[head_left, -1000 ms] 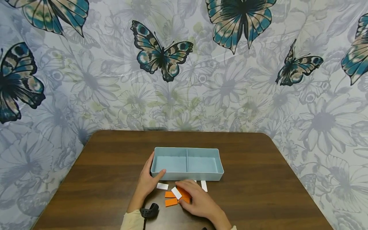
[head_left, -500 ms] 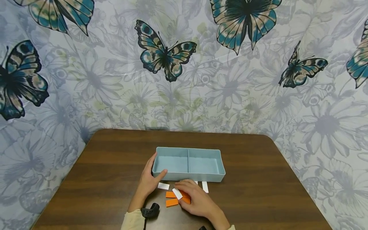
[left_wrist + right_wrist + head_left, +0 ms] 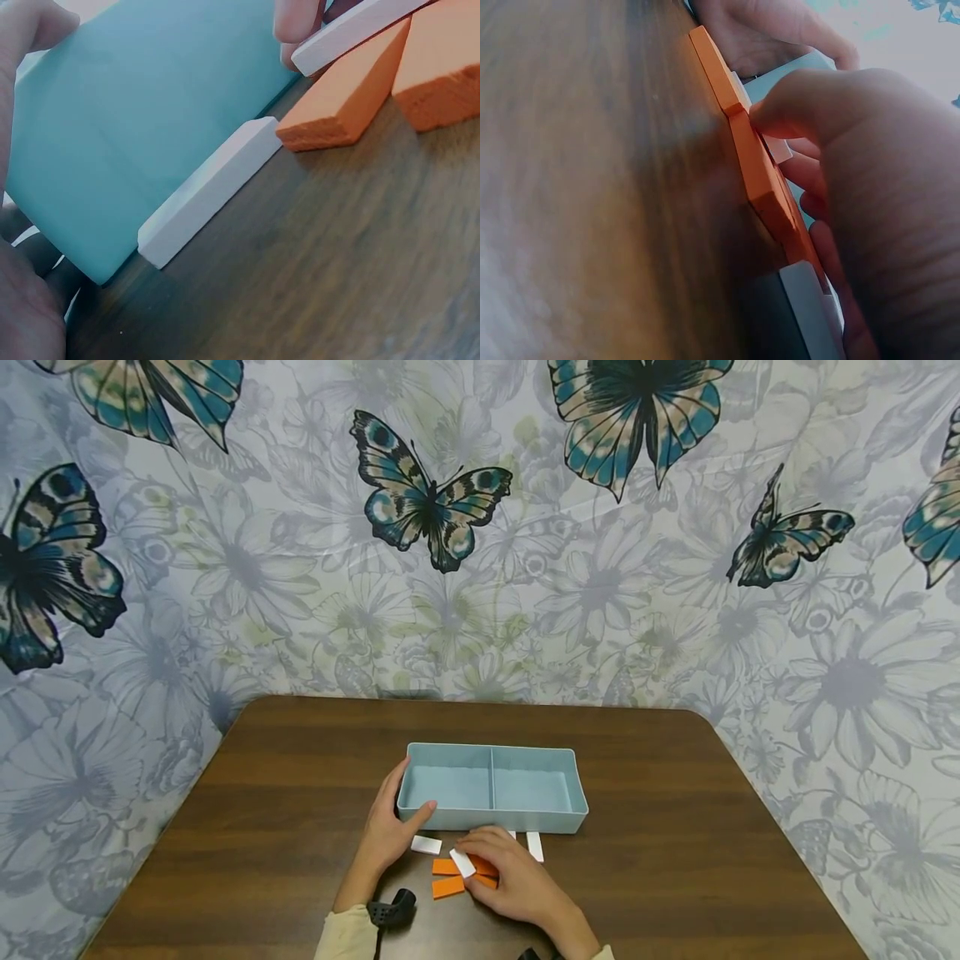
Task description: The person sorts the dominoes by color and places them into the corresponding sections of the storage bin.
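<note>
A light blue two-compartment box (image 3: 492, 821) sits on the table, and both compartments hold nothing. My left hand (image 3: 382, 835) grips its left end, thumb over the front rim and fingers along the side. In front of the box, my right hand (image 3: 517, 881) pinches a small white block (image 3: 462, 862) between thumb and fingers, right over a cluster of orange blocks (image 3: 448, 887). The right palm hides part of that cluster. Another white block (image 3: 210, 191) lies along the box's front wall in the left wrist view.
To the right of the right hand, one more white block (image 3: 535, 847) lies near the box's front, with a sliver of another beside the knuckles. The brown wooden table (image 3: 675, 827) reaches back to a butterfly-patterned cloth (image 3: 600, 635). A black band (image 3: 393, 910) circles the left wrist.
The head view has shifted slightly. Both hands keep their places on the box and the white block, and the blocks lie as before.
</note>
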{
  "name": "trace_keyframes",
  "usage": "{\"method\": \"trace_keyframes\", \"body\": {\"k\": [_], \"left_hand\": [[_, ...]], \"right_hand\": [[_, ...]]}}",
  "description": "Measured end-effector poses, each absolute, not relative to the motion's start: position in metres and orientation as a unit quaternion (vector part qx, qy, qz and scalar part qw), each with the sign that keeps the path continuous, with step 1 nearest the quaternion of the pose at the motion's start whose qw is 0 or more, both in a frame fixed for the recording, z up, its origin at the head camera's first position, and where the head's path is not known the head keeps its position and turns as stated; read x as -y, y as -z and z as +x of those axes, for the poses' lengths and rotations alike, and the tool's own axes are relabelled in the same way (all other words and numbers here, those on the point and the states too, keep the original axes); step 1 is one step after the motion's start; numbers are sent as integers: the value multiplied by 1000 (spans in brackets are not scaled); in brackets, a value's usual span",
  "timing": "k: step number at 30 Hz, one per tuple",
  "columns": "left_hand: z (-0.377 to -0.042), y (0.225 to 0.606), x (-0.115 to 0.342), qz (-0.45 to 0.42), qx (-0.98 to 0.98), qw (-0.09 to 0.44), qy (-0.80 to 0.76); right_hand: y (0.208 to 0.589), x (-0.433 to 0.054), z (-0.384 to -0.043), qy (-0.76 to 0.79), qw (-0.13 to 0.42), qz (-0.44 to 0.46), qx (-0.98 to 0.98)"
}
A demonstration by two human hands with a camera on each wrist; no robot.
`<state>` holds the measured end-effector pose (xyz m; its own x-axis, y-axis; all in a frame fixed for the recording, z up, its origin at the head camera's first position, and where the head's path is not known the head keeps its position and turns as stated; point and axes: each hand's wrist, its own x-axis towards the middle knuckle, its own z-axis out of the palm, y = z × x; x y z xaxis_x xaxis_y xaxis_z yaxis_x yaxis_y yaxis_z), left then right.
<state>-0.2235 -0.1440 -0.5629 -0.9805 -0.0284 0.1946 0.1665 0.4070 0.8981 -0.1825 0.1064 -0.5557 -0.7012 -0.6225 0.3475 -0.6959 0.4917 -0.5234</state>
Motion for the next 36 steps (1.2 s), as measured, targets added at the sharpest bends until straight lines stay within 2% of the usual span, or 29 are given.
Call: {"method": "trace_keyframes", "body": {"k": [8, 16, 36], "left_hand": [[-223, 563, 145, -42, 832, 90, 546], [-223, 564, 144, -42, 833, 89, 545], [-220, 564, 145, -41, 830, 90, 549]], "right_hand": [[555, -106, -181, -339, 62, 386, 856], [554, -106, -179, -342, 107, 397, 845], [530, -105, -177, -346, 159, 394, 837]]}}
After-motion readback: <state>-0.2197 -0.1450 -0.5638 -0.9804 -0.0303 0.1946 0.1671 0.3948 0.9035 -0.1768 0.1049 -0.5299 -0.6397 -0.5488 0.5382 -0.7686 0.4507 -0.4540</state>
